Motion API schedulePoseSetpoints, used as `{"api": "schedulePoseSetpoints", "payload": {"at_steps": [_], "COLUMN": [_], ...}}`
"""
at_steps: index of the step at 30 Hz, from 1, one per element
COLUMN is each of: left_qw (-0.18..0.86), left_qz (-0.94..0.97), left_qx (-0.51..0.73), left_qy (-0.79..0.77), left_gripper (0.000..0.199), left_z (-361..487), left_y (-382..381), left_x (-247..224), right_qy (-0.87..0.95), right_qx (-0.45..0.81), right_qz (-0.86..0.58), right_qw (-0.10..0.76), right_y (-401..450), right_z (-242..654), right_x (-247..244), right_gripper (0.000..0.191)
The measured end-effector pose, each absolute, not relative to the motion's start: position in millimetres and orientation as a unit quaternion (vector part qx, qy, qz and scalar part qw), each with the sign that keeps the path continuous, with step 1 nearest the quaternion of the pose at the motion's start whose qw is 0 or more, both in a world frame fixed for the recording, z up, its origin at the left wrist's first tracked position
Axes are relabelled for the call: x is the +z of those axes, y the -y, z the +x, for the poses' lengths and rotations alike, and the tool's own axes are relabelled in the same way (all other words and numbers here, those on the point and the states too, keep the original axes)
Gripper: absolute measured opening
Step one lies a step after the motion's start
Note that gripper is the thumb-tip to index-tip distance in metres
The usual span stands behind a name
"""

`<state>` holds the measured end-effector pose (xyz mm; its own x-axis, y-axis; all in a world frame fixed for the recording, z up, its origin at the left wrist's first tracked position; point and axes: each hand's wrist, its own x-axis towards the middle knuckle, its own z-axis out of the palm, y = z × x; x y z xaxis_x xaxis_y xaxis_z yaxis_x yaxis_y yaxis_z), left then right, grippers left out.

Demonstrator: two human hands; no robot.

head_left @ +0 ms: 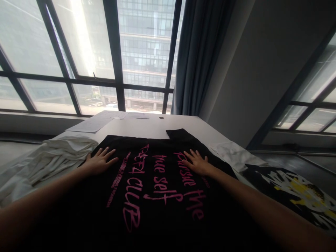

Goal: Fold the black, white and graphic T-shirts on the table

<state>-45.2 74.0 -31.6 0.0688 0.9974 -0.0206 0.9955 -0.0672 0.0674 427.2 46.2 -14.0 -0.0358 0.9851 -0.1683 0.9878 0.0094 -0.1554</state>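
Observation:
A black shirt [162, 154] with pink lettering lies spread over a white table [154, 124], its lettering turned sideways to the view. My left hand [99, 161] rests with its fingers apart on the shirt's left part, near the edge beside a pile of white cloth. On the right part, my right hand [196, 162] lies with spread fingers over the start of a line of pink letters. Neither hand grips the fabric. The near part of the shirt is dark and its lower edge cannot be made out.
White cloth [65, 154] is heaped at the left. Papers [91, 123] lie at the table's far left, and a small round hole or disc [161, 118] sits near the far edge. Right are white fabric [233, 152] and a black printed garment [294, 192]. Windows and a curtain stand behind.

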Motion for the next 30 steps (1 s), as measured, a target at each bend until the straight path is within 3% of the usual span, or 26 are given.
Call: {"api": "schedulePoseSetpoints", "payload": {"at_steps": [8,12,16,22,30], "left_qw": [0.049,0.018,0.014,0.063,0.149], "left_qz": [0.69,0.688,0.709,0.775,0.808], "left_qx": [0.003,0.017,0.014,0.009,0.05], "left_qy": [-0.723,-0.725,-0.705,-0.629,-0.567], "left_gripper": [0.077,0.073,0.069,0.071,0.057], "left_z": [-28,-23,-27,-71,-126], "left_y": [-104,-99,-69,0,64], "left_x": [-22,-21,-18,-24,5], "right_qy": [-0.723,-0.732,-0.753,-0.783,-0.766], "right_qx": [-0.098,0.0,0.093,0.007,-0.024], "right_qz": [0.684,0.681,0.652,0.622,0.628], "right_qw": [-0.012,-0.005,-0.001,-0.01,-0.132], "right_y": [-110,-111,-75,-1,82], "right_z": [437,428,426,489,559], "right_x": [-19,-14,-5,-3,-3], "right_gripper": [0.079,0.071,0.055,0.045,0.037]}}
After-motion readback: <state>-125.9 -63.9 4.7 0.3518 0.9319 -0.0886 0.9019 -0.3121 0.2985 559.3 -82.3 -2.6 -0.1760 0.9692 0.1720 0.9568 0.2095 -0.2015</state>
